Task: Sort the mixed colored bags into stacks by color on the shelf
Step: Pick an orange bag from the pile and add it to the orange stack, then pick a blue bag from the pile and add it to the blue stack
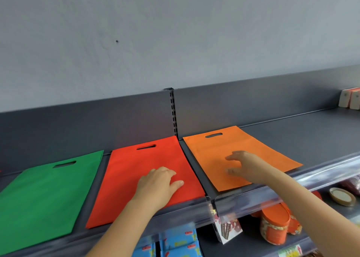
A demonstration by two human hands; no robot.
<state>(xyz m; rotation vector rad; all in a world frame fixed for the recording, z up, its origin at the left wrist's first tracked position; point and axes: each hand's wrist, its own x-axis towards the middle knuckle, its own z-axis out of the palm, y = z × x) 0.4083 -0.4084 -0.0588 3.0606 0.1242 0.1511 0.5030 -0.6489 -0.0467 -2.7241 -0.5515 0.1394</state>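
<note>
Three flat bags lie side by side on the dark grey shelf (303, 132), handle slots toward the back wall. The green bag (41, 196) is at the left, the red bag (136, 171) in the middle, the orange bag (233, 149) at the right. My left hand (157, 184) rests palm down on the red bag near its front edge, fingers relaxed. My right hand (243, 166) is over the orange bag with fingers spread and lightly bent; it is blurred, and I cannot tell whether it touches the bag.
A slotted upright (173, 112) splits the back panel between the red and orange bags. Small boxes (350, 98) stand at the shelf's far right. Below the clear price rail (292, 188) are orange-lidded jars (276, 223) and blue packets (179, 243).
</note>
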